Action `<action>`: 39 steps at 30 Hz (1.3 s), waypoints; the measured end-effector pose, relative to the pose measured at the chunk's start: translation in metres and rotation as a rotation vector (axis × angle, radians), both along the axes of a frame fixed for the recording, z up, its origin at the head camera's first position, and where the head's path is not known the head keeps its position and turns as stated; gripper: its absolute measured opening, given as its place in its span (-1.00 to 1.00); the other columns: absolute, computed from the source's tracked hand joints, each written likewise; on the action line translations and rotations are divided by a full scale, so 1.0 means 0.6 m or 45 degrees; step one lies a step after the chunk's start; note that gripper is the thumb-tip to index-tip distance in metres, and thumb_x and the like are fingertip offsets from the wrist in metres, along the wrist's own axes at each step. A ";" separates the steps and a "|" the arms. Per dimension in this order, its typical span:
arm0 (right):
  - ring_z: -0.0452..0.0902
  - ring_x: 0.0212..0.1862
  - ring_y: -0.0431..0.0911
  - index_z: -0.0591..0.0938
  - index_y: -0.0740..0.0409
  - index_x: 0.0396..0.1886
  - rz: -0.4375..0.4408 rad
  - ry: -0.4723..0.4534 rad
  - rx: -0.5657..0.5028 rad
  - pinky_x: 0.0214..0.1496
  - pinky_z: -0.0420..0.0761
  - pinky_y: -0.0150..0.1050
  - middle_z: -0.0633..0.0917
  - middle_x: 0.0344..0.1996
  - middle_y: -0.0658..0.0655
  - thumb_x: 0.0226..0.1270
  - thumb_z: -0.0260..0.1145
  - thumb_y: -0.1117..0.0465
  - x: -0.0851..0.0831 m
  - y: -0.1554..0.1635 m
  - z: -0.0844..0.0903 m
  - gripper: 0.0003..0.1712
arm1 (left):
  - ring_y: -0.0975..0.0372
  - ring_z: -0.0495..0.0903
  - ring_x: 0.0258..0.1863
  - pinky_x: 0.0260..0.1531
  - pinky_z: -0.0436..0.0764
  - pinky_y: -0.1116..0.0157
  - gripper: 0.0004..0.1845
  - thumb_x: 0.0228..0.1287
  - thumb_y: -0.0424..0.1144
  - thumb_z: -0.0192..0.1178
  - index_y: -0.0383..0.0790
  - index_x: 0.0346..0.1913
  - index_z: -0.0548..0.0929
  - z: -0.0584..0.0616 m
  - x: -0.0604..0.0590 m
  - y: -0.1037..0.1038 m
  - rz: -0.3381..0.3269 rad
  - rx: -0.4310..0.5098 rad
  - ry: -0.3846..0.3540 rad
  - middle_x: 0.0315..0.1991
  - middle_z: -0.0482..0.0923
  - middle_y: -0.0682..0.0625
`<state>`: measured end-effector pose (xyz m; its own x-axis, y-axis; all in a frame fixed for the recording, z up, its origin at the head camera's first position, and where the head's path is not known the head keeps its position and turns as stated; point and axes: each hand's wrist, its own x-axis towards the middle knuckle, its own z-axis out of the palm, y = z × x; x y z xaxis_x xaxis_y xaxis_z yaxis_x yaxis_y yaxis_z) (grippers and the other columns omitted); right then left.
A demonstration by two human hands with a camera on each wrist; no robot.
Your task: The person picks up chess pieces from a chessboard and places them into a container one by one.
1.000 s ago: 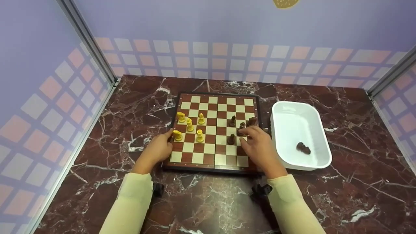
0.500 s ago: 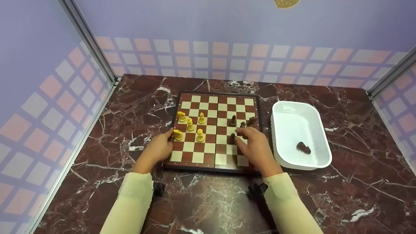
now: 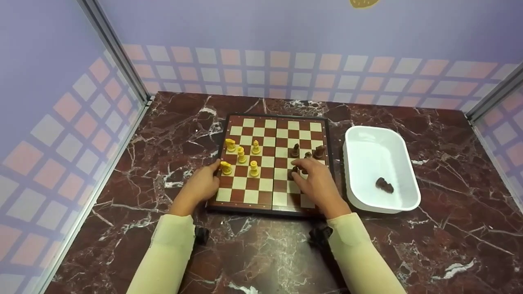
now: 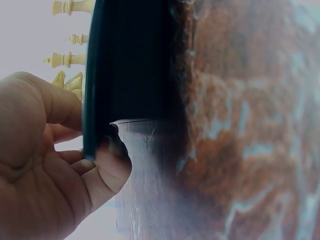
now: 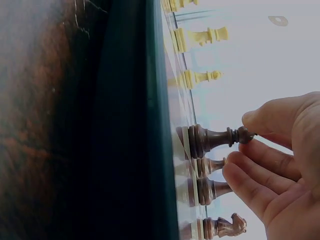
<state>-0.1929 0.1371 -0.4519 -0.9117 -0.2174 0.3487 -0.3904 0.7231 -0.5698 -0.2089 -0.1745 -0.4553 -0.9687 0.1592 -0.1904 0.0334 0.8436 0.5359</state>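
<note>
A brown-and-cream chessboard (image 3: 251,197) lies on the table. My left hand (image 3: 200,185) grips its left edge; in the left wrist view the fingers bend round the dark rim (image 4: 90,100). Close by stand yellow knights (image 3: 231,145) and other yellow pieces, including a yellow bishop (image 3: 255,147). On the right half, my right hand (image 3: 318,181) pinches the top of a dark bishop (image 5: 215,138) between thumb and fingertips. The bishop is upright, its base at the board. Behind this hand are another dark bishop (image 3: 295,151), a dark knight (image 3: 319,152) and a partly hidden dark piece (image 3: 308,155).
A white plastic tub (image 3: 369,139) stands just right of the board, with dark chess pieces (image 3: 384,185) lying in it. The marbled red-brown table (image 3: 261,253) is bounded by purple panels with a tile pattern (image 3: 282,73) at the back and sides.
My right hand has shifted left from beside the farther dark pieces to the nearer dark bishop and taken its top between thumb and fingers. My left hand stays at the board's edge.
</note>
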 end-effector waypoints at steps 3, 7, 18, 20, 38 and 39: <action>0.65 -0.16 0.03 0.69 0.18 -0.09 0.002 -0.007 0.004 -0.07 0.61 -0.06 0.73 -0.18 0.16 0.20 0.38 0.27 -0.002 -0.003 -0.001 -0.73 | -0.11 0.42 0.26 0.16 0.44 -0.05 -0.34 0.31 -0.34 -0.12 -0.27 0.50 0.13 0.000 0.001 0.000 0.003 0.002 -0.004 0.36 0.32 -0.31; 0.65 -0.15 0.03 0.70 0.19 -0.12 -0.004 -0.027 0.001 -0.07 0.61 -0.07 0.73 -0.18 0.17 0.19 0.38 0.30 -0.004 -0.005 -0.003 -0.76 | -0.11 0.42 0.26 0.20 0.42 -0.06 -0.35 0.31 -0.35 -0.11 -0.29 0.49 0.15 -0.001 0.001 0.000 0.009 0.011 0.010 0.34 0.34 -0.32; 0.65 -0.10 0.04 0.72 0.18 -0.18 -0.018 -0.032 0.008 -0.01 0.60 -0.06 0.74 -0.17 0.17 0.20 0.35 0.32 -0.007 -0.007 -0.006 -0.82 | -0.11 0.41 0.28 0.23 0.40 -0.06 -0.34 0.31 -0.34 -0.11 -0.27 0.50 0.13 -0.002 0.000 0.001 0.022 -0.005 -0.014 0.37 0.30 -0.33; 0.65 -0.10 0.04 0.72 0.17 -0.19 -0.019 -0.017 0.002 -0.01 0.59 -0.06 0.74 -0.18 0.17 0.19 0.35 0.32 -0.006 -0.008 -0.008 -0.82 | -0.11 0.39 0.29 0.24 0.39 -0.06 -0.34 0.31 -0.34 -0.12 -0.27 0.50 0.13 -0.001 -0.001 0.001 0.020 -0.009 -0.014 0.37 0.30 -0.32; 0.66 -0.08 0.05 0.74 0.18 -0.18 -0.018 0.122 -0.068 0.02 0.59 -0.06 0.73 -0.15 0.17 0.18 0.35 0.34 0.007 0.001 0.009 -0.81 | -0.12 0.45 0.23 0.19 0.43 -0.06 -0.34 0.29 -0.37 -0.13 -0.31 0.48 0.15 0.000 0.001 0.003 0.008 -0.005 0.017 0.33 0.35 -0.34; 0.66 -0.08 0.05 0.74 0.18 -0.19 -0.020 0.124 -0.071 0.01 0.59 -0.07 0.73 -0.15 0.16 0.18 0.35 0.34 0.008 0.002 0.010 -0.81 | -0.11 0.47 0.21 0.17 0.44 -0.05 -0.34 0.29 -0.37 -0.13 -0.31 0.48 0.15 0.000 0.001 0.003 0.009 -0.006 0.017 0.33 0.35 -0.34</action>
<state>-0.1881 0.1382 -0.4461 -0.8759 -0.1811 0.4471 -0.4348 0.6980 -0.5690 -0.2085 -0.1727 -0.4556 -0.9723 0.1515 -0.1781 0.0345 0.8463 0.5316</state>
